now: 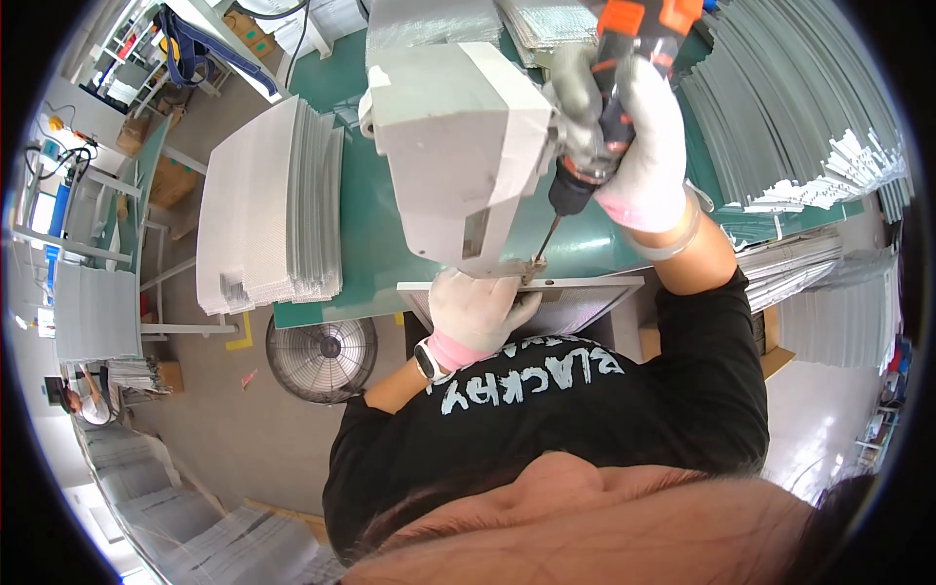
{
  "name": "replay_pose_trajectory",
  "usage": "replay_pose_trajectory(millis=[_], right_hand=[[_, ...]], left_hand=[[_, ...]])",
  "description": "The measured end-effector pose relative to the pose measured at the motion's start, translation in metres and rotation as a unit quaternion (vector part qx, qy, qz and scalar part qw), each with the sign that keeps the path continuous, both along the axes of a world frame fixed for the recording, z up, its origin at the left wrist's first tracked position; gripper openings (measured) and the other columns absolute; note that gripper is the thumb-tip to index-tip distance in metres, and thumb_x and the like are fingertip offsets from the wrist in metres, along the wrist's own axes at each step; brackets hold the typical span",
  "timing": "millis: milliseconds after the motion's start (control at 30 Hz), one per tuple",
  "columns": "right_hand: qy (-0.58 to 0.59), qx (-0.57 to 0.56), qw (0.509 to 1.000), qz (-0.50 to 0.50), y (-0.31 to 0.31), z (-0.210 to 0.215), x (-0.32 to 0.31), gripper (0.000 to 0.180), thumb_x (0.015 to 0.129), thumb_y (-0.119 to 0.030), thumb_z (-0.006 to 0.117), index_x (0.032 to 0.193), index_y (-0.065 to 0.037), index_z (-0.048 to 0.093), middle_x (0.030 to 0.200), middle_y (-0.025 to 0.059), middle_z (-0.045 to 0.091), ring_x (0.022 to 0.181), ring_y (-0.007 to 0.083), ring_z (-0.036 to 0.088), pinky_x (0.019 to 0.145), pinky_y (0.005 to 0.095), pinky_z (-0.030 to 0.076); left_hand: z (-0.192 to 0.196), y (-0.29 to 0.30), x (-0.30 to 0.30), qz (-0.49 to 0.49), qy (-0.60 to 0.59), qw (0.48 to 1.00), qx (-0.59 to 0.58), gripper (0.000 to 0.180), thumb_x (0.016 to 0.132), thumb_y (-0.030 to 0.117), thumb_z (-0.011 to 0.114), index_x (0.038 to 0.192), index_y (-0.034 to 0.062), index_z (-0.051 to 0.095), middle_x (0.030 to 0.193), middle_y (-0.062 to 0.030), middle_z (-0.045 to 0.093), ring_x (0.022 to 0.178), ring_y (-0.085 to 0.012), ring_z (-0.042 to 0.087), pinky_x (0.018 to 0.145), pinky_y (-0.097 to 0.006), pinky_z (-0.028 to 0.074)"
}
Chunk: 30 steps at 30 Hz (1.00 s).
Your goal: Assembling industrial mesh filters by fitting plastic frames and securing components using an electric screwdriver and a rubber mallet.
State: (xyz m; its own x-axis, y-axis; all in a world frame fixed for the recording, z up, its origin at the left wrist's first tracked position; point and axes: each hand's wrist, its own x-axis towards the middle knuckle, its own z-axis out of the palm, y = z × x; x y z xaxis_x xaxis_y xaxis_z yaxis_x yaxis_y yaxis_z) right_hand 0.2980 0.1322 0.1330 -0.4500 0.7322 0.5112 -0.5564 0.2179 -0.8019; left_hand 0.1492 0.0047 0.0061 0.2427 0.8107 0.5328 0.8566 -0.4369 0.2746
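My right hand (pixel 651 146), in a white glove with a pink cuff, is wrapped around an orange and black cordless drill (pixel 616 117). The drill's long thin bit slants down to a small metal part (pixel 532 265) at the lower end of a grey boxy machine (pixel 453 146). Below that end, my left hand (pixel 478 310), also gloved, grips the upper edge of a white-framed mesh panel (pixel 585 304). Its thumb lies along the frame, while the other fingertips are partly hidden under the machine. The panel slopes between the table edge and my body.
A stack of pale mesh sheets (pixel 268 205) stands on the green table (pixel 366 234) at the left. Long white strips (pixel 790 97) are piled at the right. A round floor fan (pixel 322 358) sits below the table's left corner. Another person (pixel 90 402) is far left.
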Motion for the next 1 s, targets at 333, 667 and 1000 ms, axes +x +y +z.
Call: replay_pose_trajectory(millis=[333,667,1000], right_hand=[[0.069,-0.083,0.992,0.059,-0.018,-0.041,0.002,0.072,0.088,-0.034,0.071,0.138,-0.002,0.03,0.068,0.0049,0.052,0.047,0.0106,0.045,0.044,0.0229,0.037],[0.128,-0.066,0.983,0.114,-0.016,-0.063,-0.001,0.079,0.081,-0.044,0.079,0.133,-0.001,0.037,0.07,-0.0004,0.054,0.055,0.0058,0.047,0.045,0.0197,0.031],[0.123,-0.103,0.987,0.005,-0.003,-0.006,0.004,0.041,0.09,-0.035,0.068,0.113,-0.004,0.053,0.073,0.0025,0.054,0.057,0.0089,0.05,0.05,0.0235,0.041]], left_hand=[[-0.021,-0.005,0.002,-0.028,-0.004,0.999,-0.038,0.039,0.074,0.035,0.074,0.111,0.0224,0.069,0.099,-0.0003,0.063,0.09,-0.0211,0.063,0.072,-0.039,0.05],[-0.046,-0.005,0.001,-0.087,-0.058,0.991,-0.084,0.039,0.071,0.033,0.078,0.103,0.0135,0.069,0.105,-0.0058,0.066,0.088,-0.029,0.065,0.076,-0.044,0.053],[-0.001,-0.004,0.0,-0.007,-0.017,0.999,-0.037,0.024,0.077,0.035,0.071,0.092,0.0169,0.07,0.079,-0.0032,0.061,0.073,-0.0254,0.063,0.062,-0.04,0.048]])
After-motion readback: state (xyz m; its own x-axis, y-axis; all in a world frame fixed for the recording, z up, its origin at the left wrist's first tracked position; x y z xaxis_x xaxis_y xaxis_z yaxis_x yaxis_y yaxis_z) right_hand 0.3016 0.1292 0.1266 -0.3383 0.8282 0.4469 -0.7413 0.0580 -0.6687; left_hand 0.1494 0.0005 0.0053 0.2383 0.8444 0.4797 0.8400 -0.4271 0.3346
